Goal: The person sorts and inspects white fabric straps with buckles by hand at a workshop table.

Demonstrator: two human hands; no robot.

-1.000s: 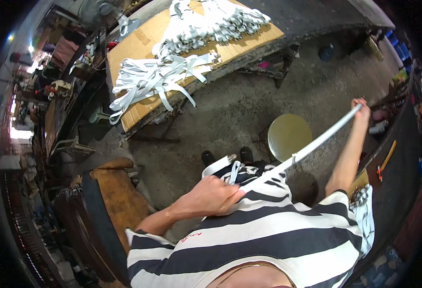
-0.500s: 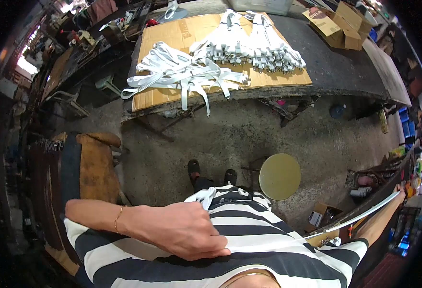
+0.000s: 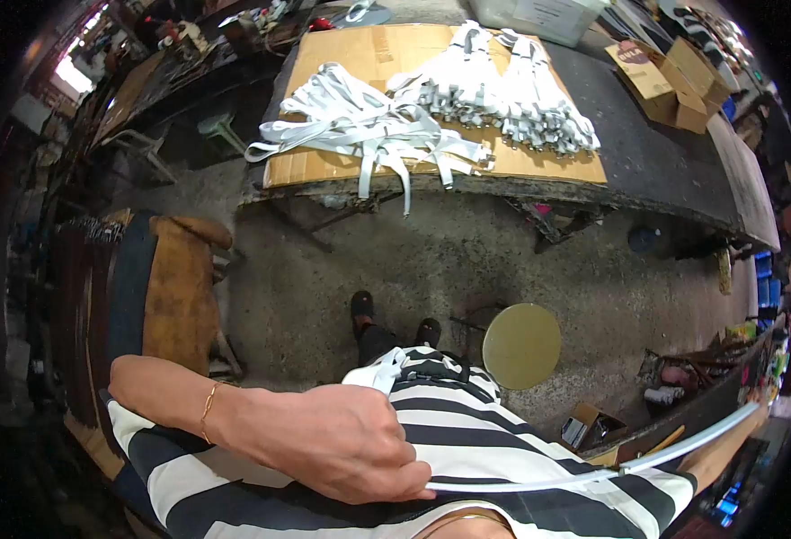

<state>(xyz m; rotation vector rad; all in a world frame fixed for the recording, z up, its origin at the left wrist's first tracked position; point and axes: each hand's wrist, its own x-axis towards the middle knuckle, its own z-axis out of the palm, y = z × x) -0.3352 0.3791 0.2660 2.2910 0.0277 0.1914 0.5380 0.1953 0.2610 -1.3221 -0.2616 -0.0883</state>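
My left hand (image 3: 346,445) is closed in front of my chest, with one end of a white strap (image 3: 688,446) coming out of its fingers. The strap runs right across my striped shirt (image 3: 476,440) to my right hand (image 3: 751,415), which is stretched out at the far right edge and closed on the other end. More folded white strap (image 3: 376,373) shows just beyond my left hand; what holds it is hidden. A small dark fitting (image 3: 622,470) sits partway along the stretched strap.
A table ahead carries a cardboard sheet (image 3: 377,45) with a loose heap of white straps (image 3: 351,117) and bundled straps with metal ends (image 3: 539,117). An open carton (image 3: 674,85) stands at right. A round stool (image 3: 521,346) and a worn brown chair (image 3: 180,296) stand nearby.
The view has shifted, moving the table slightly right. The strap between my hands now shows lower, in a long curve from my left fingers. Both hands keep their hold.
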